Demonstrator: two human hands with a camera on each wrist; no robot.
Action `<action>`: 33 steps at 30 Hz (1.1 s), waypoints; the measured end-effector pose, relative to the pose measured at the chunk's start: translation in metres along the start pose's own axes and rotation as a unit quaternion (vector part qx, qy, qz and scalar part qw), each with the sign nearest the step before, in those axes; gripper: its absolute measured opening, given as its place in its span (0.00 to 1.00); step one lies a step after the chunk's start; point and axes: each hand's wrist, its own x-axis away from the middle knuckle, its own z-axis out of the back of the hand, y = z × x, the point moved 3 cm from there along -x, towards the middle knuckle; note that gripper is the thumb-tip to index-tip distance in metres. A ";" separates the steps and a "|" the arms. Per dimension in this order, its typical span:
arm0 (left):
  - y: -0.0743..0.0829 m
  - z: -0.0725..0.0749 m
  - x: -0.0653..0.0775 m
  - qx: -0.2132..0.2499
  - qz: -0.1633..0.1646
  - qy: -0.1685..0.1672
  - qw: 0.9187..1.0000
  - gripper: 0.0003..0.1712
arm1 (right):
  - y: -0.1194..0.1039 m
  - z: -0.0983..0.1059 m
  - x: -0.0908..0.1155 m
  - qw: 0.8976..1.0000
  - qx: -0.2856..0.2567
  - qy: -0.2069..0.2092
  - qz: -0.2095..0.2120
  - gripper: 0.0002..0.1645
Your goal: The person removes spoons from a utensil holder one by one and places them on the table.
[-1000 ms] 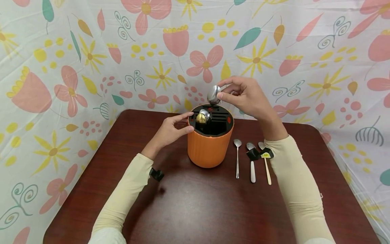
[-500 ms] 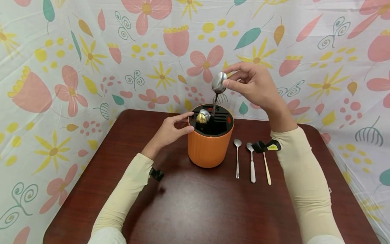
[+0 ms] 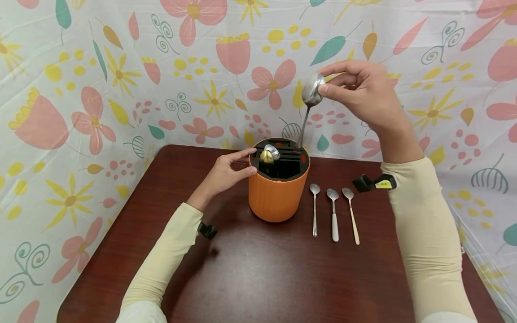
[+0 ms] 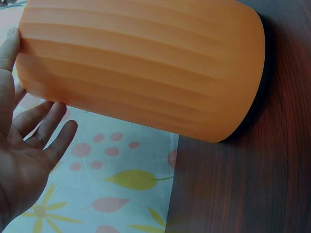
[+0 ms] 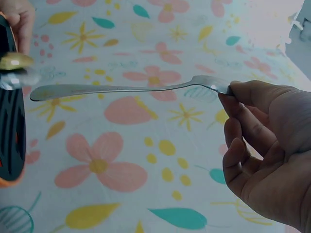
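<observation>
In the head view, my right hand (image 3: 365, 92) pinches a silver spoon (image 3: 313, 89) by its bowl, between thumb and fingertips. The spoon's handle slants down towards the right part of the holder's top. From the right wrist, the whole spoon (image 5: 121, 89) shows, its handle end apart from the holder (image 5: 12, 126). My left hand (image 3: 226, 172) rests its thumb and fingers against the rim of the orange cutlery holder (image 3: 276, 202). Its other fingers stretch loosely beside the wall in the left wrist view. A gold spoon (image 3: 266, 156) and a silver spoon (image 3: 274, 151) stand bowl up in the holder.
Right of the holder lie a plain metal spoon (image 3: 314, 208), a white-handled spoon (image 3: 334, 215) and a cream-handled spoon (image 3: 352, 215), side by side on the dark wooden table (image 3: 246, 273). Behind it hangs a flower-patterned cloth (image 3: 226, 98).
My right hand has risen and moved right, drawing the spoon up until its handle shows out of the holder. The left hand and the holder have stayed put.
</observation>
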 end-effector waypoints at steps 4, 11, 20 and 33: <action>0.000 0.000 0.000 -0.001 0.004 0.000 1.000 0.31 | 0.002 0.014 0.000 0.999 -0.031 0.011 -0.002 0.14; 0.001 -0.001 0.001 0.007 0.010 0.000 1.000 0.31 | 0.020 0.040 0.004 0.996 -0.089 0.011 -0.025 0.14; 0.001 -0.001 0.001 -0.001 0.006 0.002 1.000 0.32 | 0.048 0.072 0.017 0.990 -0.104 -0.008 -0.096 0.12; 0.003 -0.001 0.001 -0.008 0.006 0.002 1.000 0.32 | 0.096 0.106 0.042 0.973 -0.124 -0.047 -0.190 0.14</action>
